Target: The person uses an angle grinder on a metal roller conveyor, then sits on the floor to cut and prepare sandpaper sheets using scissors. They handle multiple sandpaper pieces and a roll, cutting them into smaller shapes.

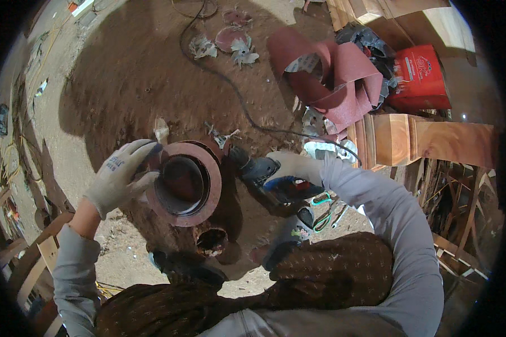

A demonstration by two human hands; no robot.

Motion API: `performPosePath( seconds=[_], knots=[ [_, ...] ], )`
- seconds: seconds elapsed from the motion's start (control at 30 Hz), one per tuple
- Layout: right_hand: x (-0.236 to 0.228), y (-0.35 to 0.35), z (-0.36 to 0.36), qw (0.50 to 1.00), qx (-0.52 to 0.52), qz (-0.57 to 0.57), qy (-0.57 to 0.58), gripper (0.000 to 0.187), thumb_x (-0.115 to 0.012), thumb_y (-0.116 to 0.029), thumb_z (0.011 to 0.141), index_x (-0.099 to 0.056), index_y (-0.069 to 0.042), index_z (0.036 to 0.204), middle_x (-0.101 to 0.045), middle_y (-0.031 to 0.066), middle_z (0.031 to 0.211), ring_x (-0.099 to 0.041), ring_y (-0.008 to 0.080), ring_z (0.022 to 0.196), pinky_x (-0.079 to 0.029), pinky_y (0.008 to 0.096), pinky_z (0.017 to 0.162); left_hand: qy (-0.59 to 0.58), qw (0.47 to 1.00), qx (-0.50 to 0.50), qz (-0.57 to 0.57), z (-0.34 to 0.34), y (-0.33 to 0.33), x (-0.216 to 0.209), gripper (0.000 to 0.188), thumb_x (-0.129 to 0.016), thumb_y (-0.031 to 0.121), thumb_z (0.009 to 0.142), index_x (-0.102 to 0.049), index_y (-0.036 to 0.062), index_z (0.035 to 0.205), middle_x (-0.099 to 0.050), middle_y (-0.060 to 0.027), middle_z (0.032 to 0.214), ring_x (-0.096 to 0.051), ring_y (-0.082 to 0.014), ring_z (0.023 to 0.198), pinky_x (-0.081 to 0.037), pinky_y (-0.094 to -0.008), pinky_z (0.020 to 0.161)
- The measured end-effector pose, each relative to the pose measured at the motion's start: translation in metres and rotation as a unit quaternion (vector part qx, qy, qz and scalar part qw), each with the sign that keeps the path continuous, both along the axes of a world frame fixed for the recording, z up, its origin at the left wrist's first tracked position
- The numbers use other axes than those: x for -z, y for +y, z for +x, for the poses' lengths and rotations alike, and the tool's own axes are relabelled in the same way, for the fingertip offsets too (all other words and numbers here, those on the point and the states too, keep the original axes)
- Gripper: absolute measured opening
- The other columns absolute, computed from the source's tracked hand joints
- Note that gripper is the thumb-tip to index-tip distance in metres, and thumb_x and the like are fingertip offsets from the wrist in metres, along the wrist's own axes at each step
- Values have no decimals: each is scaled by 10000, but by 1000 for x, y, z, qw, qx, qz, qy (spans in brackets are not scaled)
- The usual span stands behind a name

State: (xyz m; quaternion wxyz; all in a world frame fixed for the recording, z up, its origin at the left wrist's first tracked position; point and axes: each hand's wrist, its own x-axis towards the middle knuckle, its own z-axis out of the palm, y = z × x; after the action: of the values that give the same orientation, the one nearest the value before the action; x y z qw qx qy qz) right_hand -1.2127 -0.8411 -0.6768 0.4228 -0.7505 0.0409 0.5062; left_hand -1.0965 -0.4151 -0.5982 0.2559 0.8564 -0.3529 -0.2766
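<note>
My left hand, in a pale work glove, grips the left rim of a round, hollow reddish-brown piece with a dark inside. Its thumb lies along the rim and the fingers curl over the far edge. Right of that piece, my gloved right hand is closed around a dark blue and black power tool, which looks like an angle grinder. The tool's black front end points at the piece's right side; whether they touch I cannot tell. Just below the round piece is a smaller brown hollow opening.
A black cord crosses the brown dirt from the top toward my right wrist. Curled red sandpaper, a red box and wooden blocks stand at the right. Worn sanding discs lie far ahead. A green cord lies near my right knee.
</note>
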Motion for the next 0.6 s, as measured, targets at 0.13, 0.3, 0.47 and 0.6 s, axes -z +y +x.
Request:
performPosePath(
  seconds=[0.13,0.3,0.47,0.6],
  knots=[
    [-36,9,15,992,93,67,49,543,-859,-200,819,-607,-13,1261,-692,53,1187,-632,140,1044,-510,316,911,75,996,-19,-40,-2,-6,36,678,-719,311,927,-452,33,1485,-516,-230,1445,-503,-393,1347,-400,-431,1134],
    [-84,23,71,968,174,157,-85,560,-866,-143,811,-612,-15,1294,-711,51,1163,-630,99,1027,-516,294,935,200,976,-52,-72,7,-14,41,727,-711,333,941,-396,-4,1503,-475,-253,1481,-468,-392,1386,-387,-423,1146],
    [-156,91,171,918,153,278,-236,526,-742,-129,918,-569,-35,1405,-680,38,1230,-628,93,1082,-513,266,939,148,981,-58,-110,-6,-3,54,728,-709,341,941,-403,-4,1505,-482,-259,1478,-462,-390,1393,-369,-424,1164],
    [-169,159,213,858,177,383,-293,425,-683,-234,970,-610,-65,1353,-690,19,1150,-641,100,1076,-520,268,926,121,990,-43,-57,-8,30,43,768,-708,362,942,-382,-21,1522,-484,-276,1480,-435,-402,1422,-347,-415,1185]
  ],
)
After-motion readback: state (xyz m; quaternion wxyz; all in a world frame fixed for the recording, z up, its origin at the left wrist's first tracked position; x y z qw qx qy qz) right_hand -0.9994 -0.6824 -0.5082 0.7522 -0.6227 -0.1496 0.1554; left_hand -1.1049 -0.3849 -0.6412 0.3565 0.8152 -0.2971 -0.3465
